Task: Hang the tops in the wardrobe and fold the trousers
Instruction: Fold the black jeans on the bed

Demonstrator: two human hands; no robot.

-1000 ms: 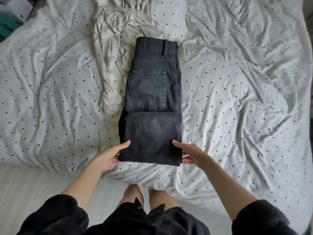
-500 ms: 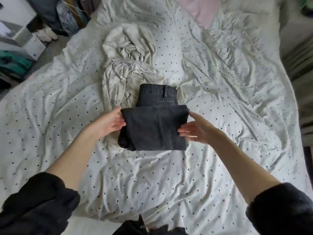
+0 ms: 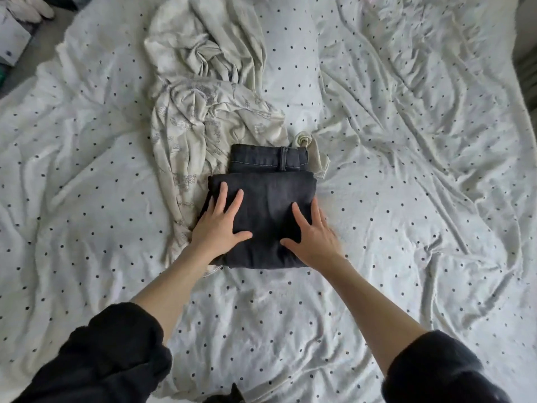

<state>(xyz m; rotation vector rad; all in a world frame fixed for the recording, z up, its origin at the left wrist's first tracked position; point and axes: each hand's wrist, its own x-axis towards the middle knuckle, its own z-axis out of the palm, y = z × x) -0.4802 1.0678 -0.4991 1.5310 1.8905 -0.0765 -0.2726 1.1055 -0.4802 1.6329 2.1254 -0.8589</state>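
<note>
**Folded jeans pressed flat on the bed**

The dark jeans point(image 3: 263, 219) lie in a folded bundle at the middle of the polka-dot bedspread point(image 3: 406, 199), their far left corner resting on a crumpled cream top point(image 3: 203, 120) that spreads toward 11 o'clock. The left hand point(image 3: 216, 225) lies flat on the bundle's left half, fingers straight and spread; the right hand point(image 3: 312, 237) lies flat on the right half the same way. Neither grips anything; both only press down.

The denim looks thick, fairly heavy and stiff enough to hold a crease, yet springy where layers stack, so the fold may lift once the pressure goes. It is neither slippery nor fragile. Taking hold under both side edges, at 3 and 9 o'clock, would likely keep the layers together.

The waistband point(image 3: 268, 158) peeks out at 12 o'clock and the closed fold faces 6. The bundle is nearly square, slightly longer from 12 to 6.
</note>
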